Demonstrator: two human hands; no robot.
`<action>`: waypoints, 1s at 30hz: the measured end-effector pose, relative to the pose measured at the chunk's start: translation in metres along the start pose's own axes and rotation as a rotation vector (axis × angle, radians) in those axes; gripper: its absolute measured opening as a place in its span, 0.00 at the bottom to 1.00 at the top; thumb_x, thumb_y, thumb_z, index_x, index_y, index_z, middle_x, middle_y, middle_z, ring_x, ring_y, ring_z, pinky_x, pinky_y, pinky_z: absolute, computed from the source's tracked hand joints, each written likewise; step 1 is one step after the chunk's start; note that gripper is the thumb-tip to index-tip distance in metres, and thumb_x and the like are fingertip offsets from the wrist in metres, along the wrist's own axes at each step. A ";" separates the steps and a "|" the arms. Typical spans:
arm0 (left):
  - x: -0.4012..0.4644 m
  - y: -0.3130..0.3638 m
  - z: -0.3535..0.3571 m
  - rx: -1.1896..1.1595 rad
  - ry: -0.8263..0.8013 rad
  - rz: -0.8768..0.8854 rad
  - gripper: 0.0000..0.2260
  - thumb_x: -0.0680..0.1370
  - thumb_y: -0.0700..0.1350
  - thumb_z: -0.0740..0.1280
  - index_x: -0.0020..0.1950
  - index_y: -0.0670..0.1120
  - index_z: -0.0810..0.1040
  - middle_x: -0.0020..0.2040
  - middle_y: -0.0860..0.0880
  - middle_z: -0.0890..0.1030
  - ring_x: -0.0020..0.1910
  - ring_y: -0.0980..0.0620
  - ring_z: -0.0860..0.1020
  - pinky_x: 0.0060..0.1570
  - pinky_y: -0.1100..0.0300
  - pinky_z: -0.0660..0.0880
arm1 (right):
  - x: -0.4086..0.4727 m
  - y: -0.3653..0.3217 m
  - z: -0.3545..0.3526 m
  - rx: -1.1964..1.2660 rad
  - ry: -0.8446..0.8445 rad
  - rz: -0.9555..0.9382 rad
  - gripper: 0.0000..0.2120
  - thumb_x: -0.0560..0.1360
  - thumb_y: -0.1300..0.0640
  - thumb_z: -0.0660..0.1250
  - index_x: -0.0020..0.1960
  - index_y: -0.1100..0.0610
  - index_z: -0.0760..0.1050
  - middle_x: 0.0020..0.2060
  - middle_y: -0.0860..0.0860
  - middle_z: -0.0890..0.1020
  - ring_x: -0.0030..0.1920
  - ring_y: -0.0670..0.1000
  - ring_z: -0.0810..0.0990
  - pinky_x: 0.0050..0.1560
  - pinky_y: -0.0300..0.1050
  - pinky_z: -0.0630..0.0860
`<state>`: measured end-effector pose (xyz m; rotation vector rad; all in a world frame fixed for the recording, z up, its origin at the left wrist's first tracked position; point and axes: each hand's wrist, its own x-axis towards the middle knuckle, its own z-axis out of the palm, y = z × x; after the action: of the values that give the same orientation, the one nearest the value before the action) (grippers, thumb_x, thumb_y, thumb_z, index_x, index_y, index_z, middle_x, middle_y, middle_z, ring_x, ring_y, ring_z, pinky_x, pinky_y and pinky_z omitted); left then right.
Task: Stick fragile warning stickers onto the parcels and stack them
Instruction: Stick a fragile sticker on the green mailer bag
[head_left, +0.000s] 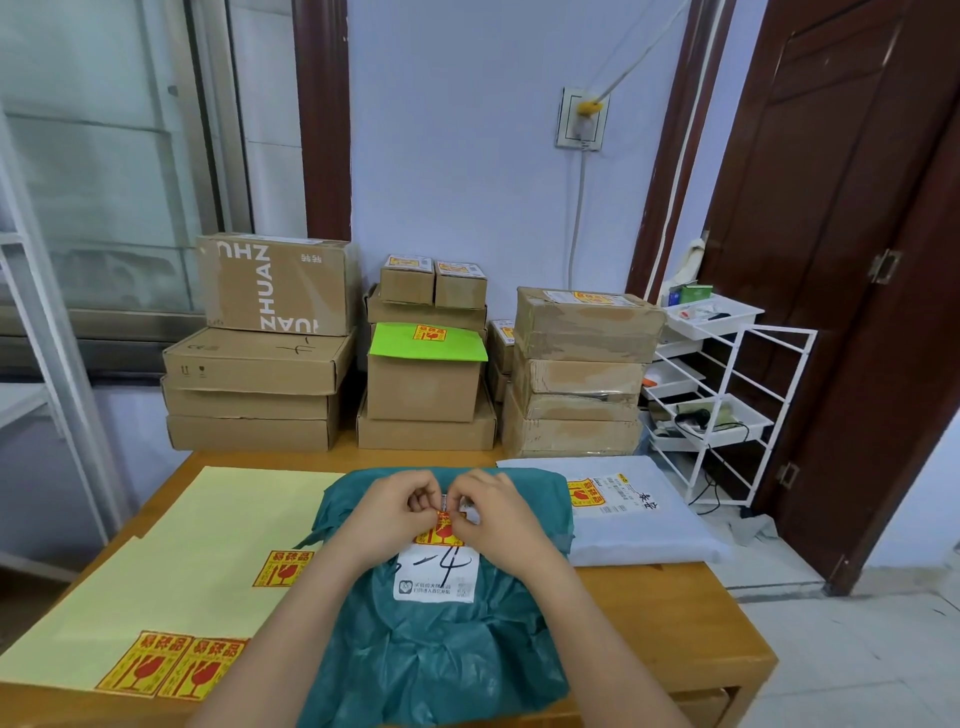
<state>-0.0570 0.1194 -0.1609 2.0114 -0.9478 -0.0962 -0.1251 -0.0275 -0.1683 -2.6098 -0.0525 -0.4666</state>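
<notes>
A teal plastic-wrapped parcel (441, 639) lies on the wooden table (675, 613) in front of me, with a white label on top. My left hand (395, 512) and my right hand (493, 512) meet above that label, and both pinch a red-and-yellow fragile sticker (440, 532) at its upper edge. The sticker hangs over the parcel just above the label; my fingers hide much of it. On the pale yellow backing sheet (182, 545) to the left remain three more stickers (283, 569).
A grey mailer bag (649, 525) with a fragile sticker lies to the right of the teal parcel. Stacks of cardboard boxes (426, 374) stand along the table's back, several with stickers. A white wire rack (727, 410) stands at the right by a dark door.
</notes>
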 end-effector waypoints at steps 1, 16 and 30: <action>0.000 0.000 0.000 0.009 0.003 0.001 0.12 0.70 0.31 0.67 0.36 0.49 0.74 0.34 0.53 0.74 0.33 0.62 0.70 0.36 0.69 0.68 | 0.000 0.000 0.001 0.001 -0.007 0.003 0.06 0.74 0.59 0.64 0.43 0.48 0.71 0.43 0.42 0.71 0.50 0.53 0.70 0.52 0.45 0.68; 0.002 0.001 -0.001 0.110 0.028 -0.008 0.15 0.71 0.30 0.66 0.35 0.51 0.74 0.38 0.51 0.73 0.36 0.58 0.70 0.37 0.70 0.69 | 0.001 -0.005 -0.004 0.078 -0.021 0.086 0.07 0.71 0.65 0.64 0.42 0.54 0.71 0.47 0.48 0.74 0.53 0.50 0.68 0.49 0.37 0.64; -0.003 0.001 -0.006 -0.195 0.144 -0.114 0.08 0.74 0.32 0.65 0.46 0.45 0.73 0.42 0.49 0.74 0.40 0.55 0.72 0.40 0.68 0.70 | -0.005 -0.005 -0.006 0.228 0.075 0.201 0.14 0.73 0.55 0.68 0.58 0.55 0.71 0.50 0.47 0.73 0.51 0.46 0.73 0.50 0.38 0.71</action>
<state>-0.0576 0.1249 -0.1570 1.8639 -0.7053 -0.1015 -0.1325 -0.0260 -0.1629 -2.3427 0.1703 -0.4569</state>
